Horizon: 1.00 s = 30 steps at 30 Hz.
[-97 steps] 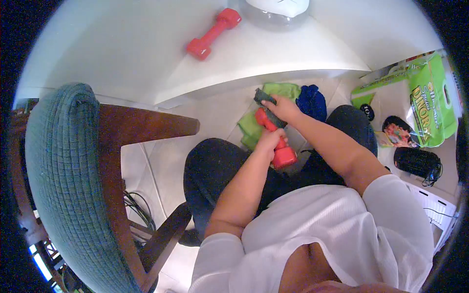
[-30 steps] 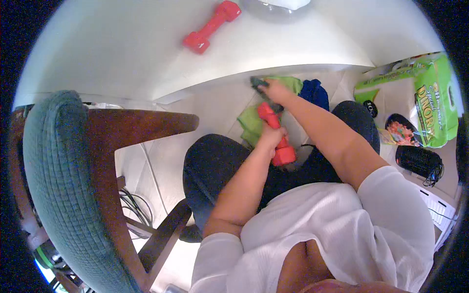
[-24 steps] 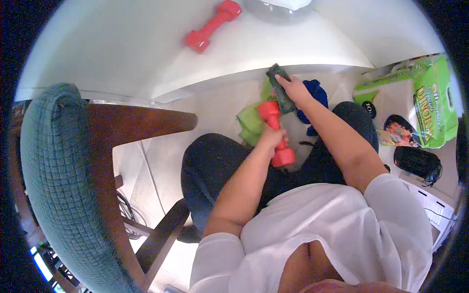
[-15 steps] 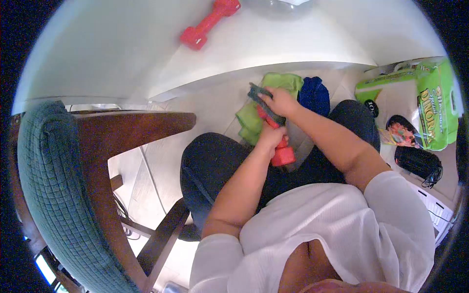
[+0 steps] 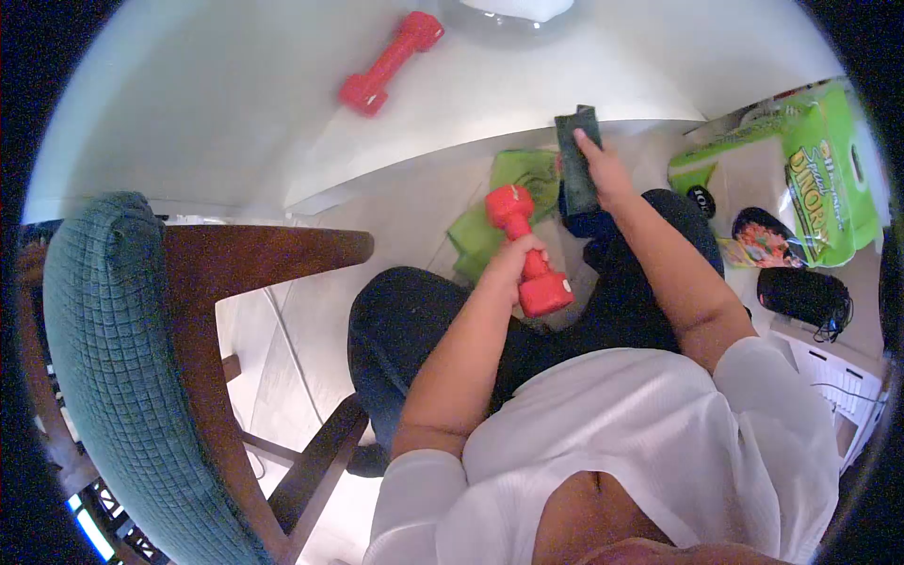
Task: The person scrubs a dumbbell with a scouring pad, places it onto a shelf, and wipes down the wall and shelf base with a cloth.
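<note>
My left hand (image 5: 521, 262) is wrapped round the handle of a red dumbbell (image 5: 544, 294), held at a tilt between my knees. To the right and farther forward, my right hand (image 5: 605, 169) grips a dark green cloth (image 5: 578, 167), its thumb on top. The cloth hangs apart from the dumbbell. Beneath and beyond the dumbbell lies a light green cloth (image 5: 478, 233) on the floor. A dark blue cloth (image 5: 586, 224) is partly hidden behind the dark green one. Another red dumbbell (image 5: 390, 64) rests on the white surface ahead.
A chair with a teal padded back (image 5: 122, 377) and wooden frame stands at the left. At the right are a green and white bag (image 5: 824, 188), a black cylindrical object (image 5: 803, 298) with a cord, and a white slotted box (image 5: 838, 377). A glass bowl (image 5: 518, 21) sits at the top.
My right hand has moved right with the dark green cloth, away from the dumbbell that it was touching. The dumbbell in my left hand is now uncovered.
</note>
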### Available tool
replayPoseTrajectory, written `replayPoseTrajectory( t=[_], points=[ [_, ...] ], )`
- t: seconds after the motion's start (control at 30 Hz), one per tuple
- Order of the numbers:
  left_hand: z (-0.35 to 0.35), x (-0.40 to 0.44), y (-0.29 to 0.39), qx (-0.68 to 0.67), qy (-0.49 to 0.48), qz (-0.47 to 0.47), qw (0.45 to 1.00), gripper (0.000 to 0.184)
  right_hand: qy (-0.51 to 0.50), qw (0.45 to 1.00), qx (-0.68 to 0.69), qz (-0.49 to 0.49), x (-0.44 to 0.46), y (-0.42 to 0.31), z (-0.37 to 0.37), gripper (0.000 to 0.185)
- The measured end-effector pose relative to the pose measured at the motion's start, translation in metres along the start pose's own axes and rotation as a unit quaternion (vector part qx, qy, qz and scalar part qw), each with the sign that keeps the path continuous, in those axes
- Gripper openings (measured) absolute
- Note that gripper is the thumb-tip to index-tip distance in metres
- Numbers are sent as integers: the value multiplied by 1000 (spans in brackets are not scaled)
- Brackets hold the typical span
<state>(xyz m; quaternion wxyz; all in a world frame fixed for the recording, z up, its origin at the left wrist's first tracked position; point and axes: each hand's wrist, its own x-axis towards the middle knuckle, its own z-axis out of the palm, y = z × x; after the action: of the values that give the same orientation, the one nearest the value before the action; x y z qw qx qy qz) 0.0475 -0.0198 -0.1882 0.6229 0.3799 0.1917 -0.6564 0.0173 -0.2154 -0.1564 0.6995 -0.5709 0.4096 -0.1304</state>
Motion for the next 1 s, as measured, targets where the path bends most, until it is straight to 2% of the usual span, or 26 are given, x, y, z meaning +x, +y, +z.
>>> replayPoseTrajectory(
  t=[0.03,0.17,0.27,0.3,0.33,0.37,0.47,0.57,0.67,0.77,0.8,0.83,0.9,1.0],
  points=[
    [3,-5,2,-25,-40,-5,999,16,-20,991,128,25,-12,-15,-3,39],
    [5,-16,5,-41,-174,30,983,15,-136,962,234,36,-25,-36,-11,45],
    [14,-31,9,-8,-199,56,978,14,-164,975,149,29,-43,-35,13,46],
    [11,-27,6,1,-191,38,981,13,-150,988,-34,-31,-45,-30,24,46],
    [8,-21,2,11,-181,23,983,13,-132,963,-215,-90,-45,-22,35,45],
    [4,-16,-2,19,-170,7,985,13,-109,903,-389,-144,-44,-15,43,45],
    [8,-22,-5,-14,-107,-18,994,11,-163,884,-421,-120,-32,-4,54,49],
    [8,-17,1,-89,-133,-59,985,11,-119,889,-422,-128,-13,14,58,45],
    [10,-18,0,-68,-124,-56,988,12,-64,893,-445,-32,1,5,57,46],
    [12,-25,1,31,-163,-11,986,14,16,979,-202,-7,29,32,33,49],
    [16,-32,2,97,-178,29,979,15,-9,994,-90,57,12,9,24,45],
    [22,-41,4,163,-193,68,965,16,-54,994,26,96,4,1,11,40],
    [27,-51,6,296,-204,151,921,18,-89,979,150,101,5,5,-15,38],
    [28,-57,3,454,-184,279,826,24,-135,959,234,81,-38,-53,-19,42]
  ],
)
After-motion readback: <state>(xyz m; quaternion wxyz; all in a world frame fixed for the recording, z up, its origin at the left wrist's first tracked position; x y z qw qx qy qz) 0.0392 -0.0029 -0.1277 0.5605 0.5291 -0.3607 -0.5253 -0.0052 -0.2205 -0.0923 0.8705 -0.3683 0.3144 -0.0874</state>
